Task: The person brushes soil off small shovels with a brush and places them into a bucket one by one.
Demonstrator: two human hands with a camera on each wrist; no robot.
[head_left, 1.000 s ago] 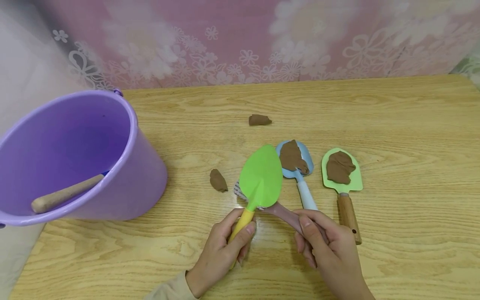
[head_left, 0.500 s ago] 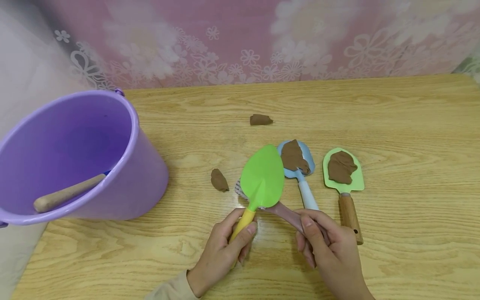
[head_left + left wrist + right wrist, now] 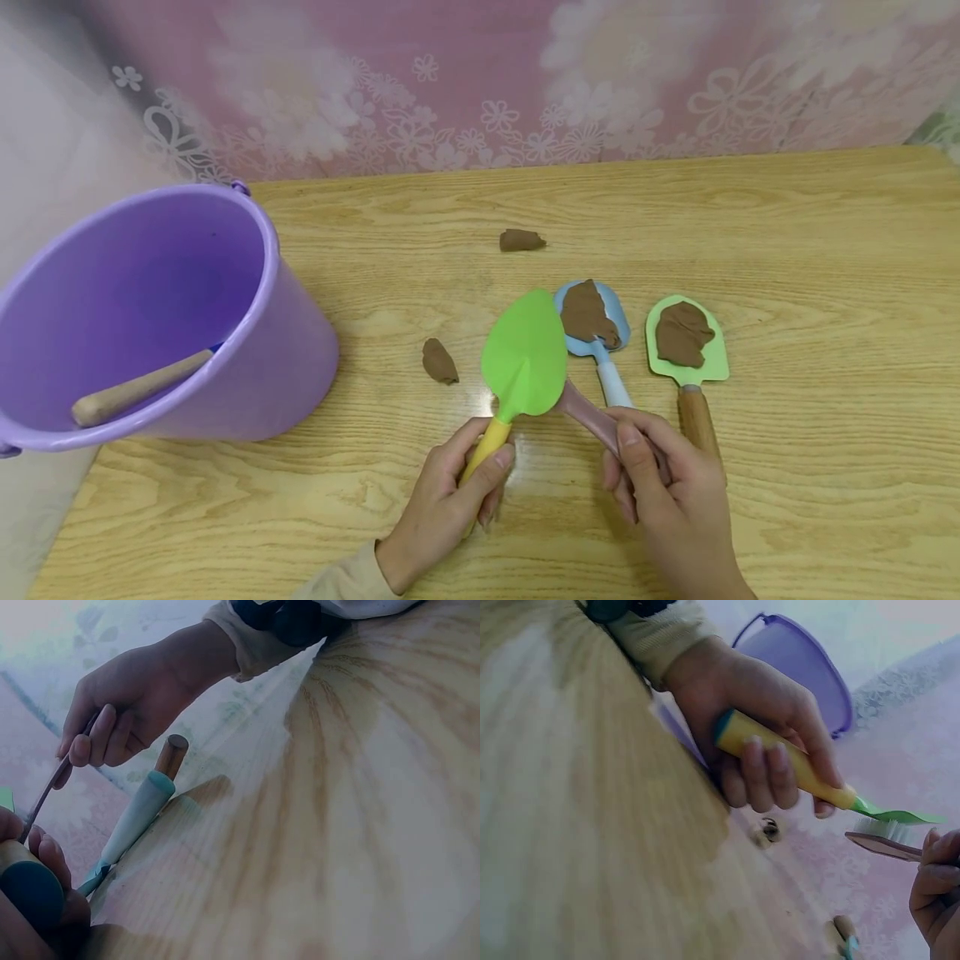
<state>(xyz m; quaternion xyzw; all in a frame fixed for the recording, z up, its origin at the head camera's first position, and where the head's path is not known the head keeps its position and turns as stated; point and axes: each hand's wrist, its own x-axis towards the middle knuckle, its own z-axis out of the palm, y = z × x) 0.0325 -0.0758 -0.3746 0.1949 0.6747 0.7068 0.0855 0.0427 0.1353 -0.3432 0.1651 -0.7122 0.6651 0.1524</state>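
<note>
My left hand [image 3: 450, 492] grips the yellow handle of a trowel [image 3: 523, 358] with a bright green blade. In my right hand [image 3: 671, 483] is a brush [image 3: 588, 414] with a mauve handle, its head hidden behind the blade in the head view. The right wrist view shows its pale bristles [image 3: 883, 829] turned up at the underside of the green blade. Beyond the hands, a blue trowel [image 3: 618, 321] with a whitish handle carries flattened brown clay [image 3: 587, 312]. Right of it lies a light green trowel [image 3: 712, 354] with a wooden handle and another brown clay piece [image 3: 681, 333].
A large purple bucket [image 3: 296, 350] stands at the left, a wooden-handled tool [image 3: 142, 387] leaning inside it. Two loose brown clay pieces, one nearer [image 3: 438, 361] and one farther [image 3: 522, 240], lie on the wood-grain table [image 3: 840, 300]. A pink floral covering [image 3: 480, 75] rises behind.
My right hand has shifted slightly right with the brush. The brush head, earlier peeking out left of the green blade, is now behind it. The left hand and trowel stay nearly still.
</note>
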